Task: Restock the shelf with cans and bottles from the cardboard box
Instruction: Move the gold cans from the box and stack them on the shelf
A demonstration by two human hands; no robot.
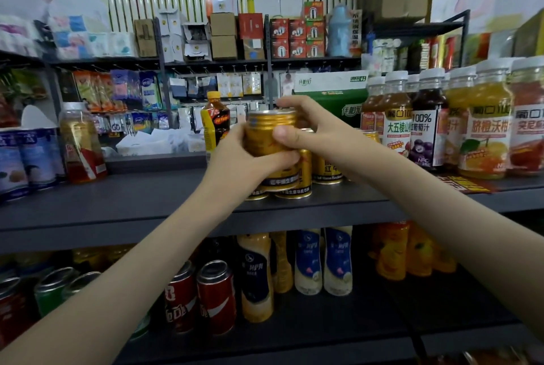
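A ribbed gold metal can (pixel 265 136) is gripped by the left hand (pixel 235 158) and right hand (pixel 307 129) over gold cans (pixel 325 169) beneath them on the dark grey shelf (pixel 117 197). Stacking seems underway; a level lowering is needed.

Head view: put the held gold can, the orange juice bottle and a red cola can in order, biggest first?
1. orange juice bottle
2. gold can
3. red cola can, nearly the same size as the gold can, so these two are unsure.
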